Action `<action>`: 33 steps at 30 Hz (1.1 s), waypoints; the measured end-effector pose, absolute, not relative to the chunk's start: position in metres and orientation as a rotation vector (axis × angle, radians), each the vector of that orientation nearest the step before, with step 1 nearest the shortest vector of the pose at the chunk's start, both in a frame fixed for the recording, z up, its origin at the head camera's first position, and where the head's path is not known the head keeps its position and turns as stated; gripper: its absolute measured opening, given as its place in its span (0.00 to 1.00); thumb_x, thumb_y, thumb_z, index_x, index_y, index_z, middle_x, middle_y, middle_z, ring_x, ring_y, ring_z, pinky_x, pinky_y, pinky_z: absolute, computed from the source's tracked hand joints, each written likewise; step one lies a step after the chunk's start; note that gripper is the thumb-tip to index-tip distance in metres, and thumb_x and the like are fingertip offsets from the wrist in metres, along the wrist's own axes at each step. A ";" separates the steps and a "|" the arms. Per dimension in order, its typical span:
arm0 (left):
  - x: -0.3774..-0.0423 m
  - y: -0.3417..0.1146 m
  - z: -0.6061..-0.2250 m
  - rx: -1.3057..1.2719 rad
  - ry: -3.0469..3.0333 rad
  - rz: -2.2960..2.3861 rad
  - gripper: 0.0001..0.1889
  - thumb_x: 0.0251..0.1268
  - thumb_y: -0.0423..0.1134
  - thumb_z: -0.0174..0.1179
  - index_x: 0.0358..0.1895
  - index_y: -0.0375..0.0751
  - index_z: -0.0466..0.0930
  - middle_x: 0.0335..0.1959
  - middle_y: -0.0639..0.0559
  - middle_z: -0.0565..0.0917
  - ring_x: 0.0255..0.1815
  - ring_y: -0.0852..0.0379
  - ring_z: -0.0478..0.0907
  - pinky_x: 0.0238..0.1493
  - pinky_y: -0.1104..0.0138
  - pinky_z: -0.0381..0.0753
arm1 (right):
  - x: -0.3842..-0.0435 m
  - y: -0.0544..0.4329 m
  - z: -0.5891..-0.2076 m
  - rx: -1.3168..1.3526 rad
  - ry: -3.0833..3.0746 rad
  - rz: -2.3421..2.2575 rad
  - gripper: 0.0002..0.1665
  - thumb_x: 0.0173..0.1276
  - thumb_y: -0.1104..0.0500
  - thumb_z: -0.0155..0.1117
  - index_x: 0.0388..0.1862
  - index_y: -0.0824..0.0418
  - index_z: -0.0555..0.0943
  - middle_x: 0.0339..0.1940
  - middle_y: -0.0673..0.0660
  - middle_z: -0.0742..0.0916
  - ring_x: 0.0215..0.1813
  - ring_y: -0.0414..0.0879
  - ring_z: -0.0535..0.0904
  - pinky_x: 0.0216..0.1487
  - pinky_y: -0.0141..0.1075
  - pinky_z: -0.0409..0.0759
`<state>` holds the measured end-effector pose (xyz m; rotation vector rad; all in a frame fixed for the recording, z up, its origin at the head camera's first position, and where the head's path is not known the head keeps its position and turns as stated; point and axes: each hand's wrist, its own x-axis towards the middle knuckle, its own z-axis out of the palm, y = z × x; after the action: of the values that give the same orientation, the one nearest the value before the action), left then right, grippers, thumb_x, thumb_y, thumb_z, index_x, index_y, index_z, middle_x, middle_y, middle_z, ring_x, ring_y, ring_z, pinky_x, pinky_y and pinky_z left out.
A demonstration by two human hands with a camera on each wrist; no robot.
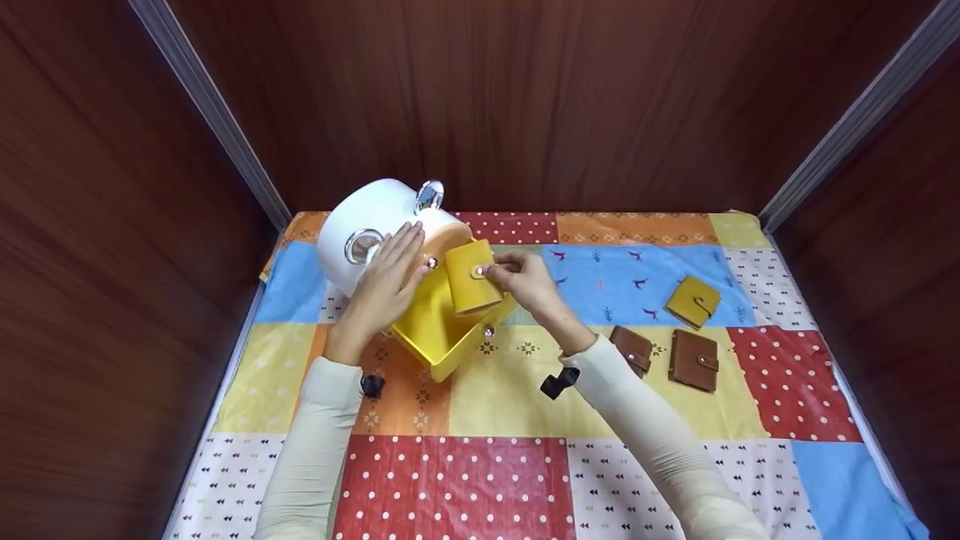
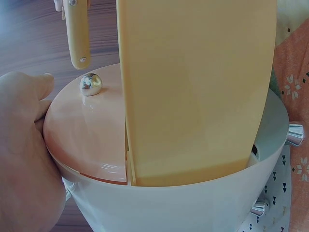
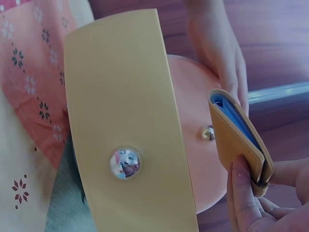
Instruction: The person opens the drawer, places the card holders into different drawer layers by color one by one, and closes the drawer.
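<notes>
My right hand point(image 1: 531, 285) pinches a yellow snap-closure card wallet point(image 1: 469, 274) above the pulled-out yellow drawer point(image 1: 456, 352). Blue inner sleeves show along the open edge of this wallet point(image 3: 236, 118) in the right wrist view. The drawer belongs to a white drum-shaped box point(image 1: 352, 217) with shiny silver knobs, lying at the back left. Above the yellow drawer sits a pushed-in orange drawer point(image 2: 89, 130) with a small silver knob. My left hand point(image 1: 386, 281) rests on the box by the orange drawer, fingers straight.
On the right lie another yellow wallet point(image 1: 691, 301), a brown wallet point(image 1: 631, 346) partly behind my right sleeve, and a second brown wallet point(image 1: 694, 360). A patchwork cloth point(image 1: 510, 397) covers the table. Dark wood panels point(image 1: 510, 105) stand behind and at both sides.
</notes>
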<state>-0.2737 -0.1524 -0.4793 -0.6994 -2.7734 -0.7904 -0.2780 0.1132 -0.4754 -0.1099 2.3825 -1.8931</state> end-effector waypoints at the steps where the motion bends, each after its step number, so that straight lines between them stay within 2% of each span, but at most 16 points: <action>1: -0.274 -0.152 -0.479 -0.699 -2.772 -0.792 0.32 0.89 0.47 0.46 0.87 0.41 0.52 0.89 0.50 0.53 0.91 0.49 0.46 0.92 0.55 0.37 | -0.278 0.113 -0.476 -0.114 2.383 -1.893 0.19 0.73 0.60 0.71 0.56 0.73 0.85 0.45 0.66 0.92 0.38 0.40 0.86 0.42 0.28 0.87; 8: -0.274 -0.152 -0.480 -0.687 -2.771 -0.798 0.32 0.89 0.46 0.47 0.87 0.43 0.52 0.89 0.50 0.53 0.91 0.51 0.45 0.92 0.57 0.37 | -0.278 0.108 -0.479 -0.114 2.388 -1.874 0.18 0.72 0.61 0.71 0.55 0.72 0.86 0.43 0.65 0.92 0.38 0.40 0.85 0.40 0.26 0.86; 16: -0.275 -0.152 -0.481 -0.691 -2.758 -0.792 0.32 0.88 0.46 0.48 0.86 0.42 0.53 0.89 0.49 0.54 0.91 0.49 0.47 0.92 0.55 0.38 | -0.278 0.102 -0.479 -0.122 2.413 -1.839 0.18 0.73 0.62 0.71 0.56 0.73 0.85 0.46 0.67 0.91 0.40 0.41 0.85 0.42 0.26 0.86; 25: -0.275 -0.153 -0.482 -0.693 -2.760 -0.800 0.33 0.88 0.46 0.48 0.87 0.42 0.52 0.89 0.49 0.53 0.91 0.50 0.46 0.92 0.55 0.37 | -0.278 0.100 -0.484 -0.117 2.432 -1.814 0.18 0.72 0.62 0.72 0.54 0.74 0.85 0.43 0.65 0.91 0.39 0.41 0.84 0.40 0.26 0.85; 33: -0.276 -0.152 -0.481 -0.693 -2.766 -0.799 0.32 0.88 0.46 0.48 0.87 0.41 0.53 0.89 0.49 0.54 0.91 0.49 0.46 0.92 0.55 0.38 | -0.278 0.095 -0.487 -0.150 2.458 -1.764 0.17 0.72 0.62 0.72 0.54 0.73 0.85 0.44 0.66 0.92 0.39 0.41 0.85 0.41 0.26 0.86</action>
<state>-0.2759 -0.1524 -0.4811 -0.6933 -2.7661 -0.7990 -0.2775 0.0954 -0.4872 -0.1499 2.4582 -1.7635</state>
